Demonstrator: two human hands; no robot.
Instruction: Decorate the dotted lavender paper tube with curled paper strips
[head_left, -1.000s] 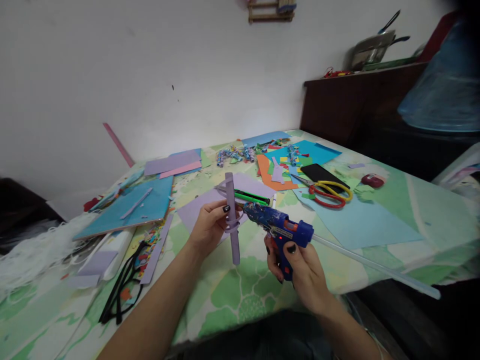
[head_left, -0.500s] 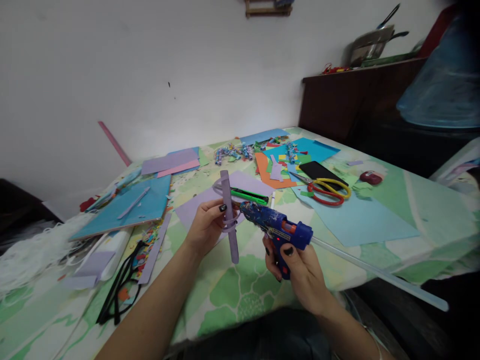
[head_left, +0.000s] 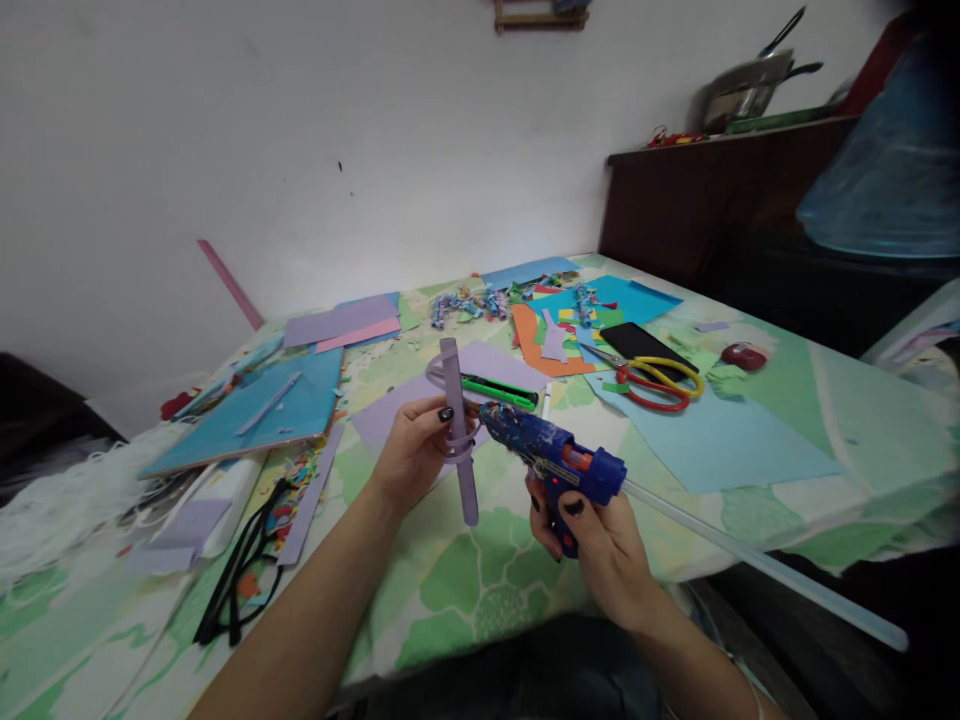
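Note:
My left hand (head_left: 418,440) pinches a purple paper piece (head_left: 463,470), an upright strip with thin curled strips around it. In my right hand (head_left: 592,540) is a blue glue gun (head_left: 551,450), its nozzle at the right side of the purple piece, touching or very near it. A long clear glue stick (head_left: 757,555) sticks out of the gun's back. Behind the hands, a green cutter (head_left: 499,390) lies on a purple sheet (head_left: 375,412).
Scissors (head_left: 660,385) and a black phone (head_left: 637,345) lie right of centre, beside a light blue sheet (head_left: 720,435). Black glasses (head_left: 244,575) and a blue pad (head_left: 255,415) are at the left. Small paper rolls (head_left: 495,302) sit at the back.
The back end of the glue stick has dipped slightly and moved a little right. Both hands keep their holds in nearly the same places.

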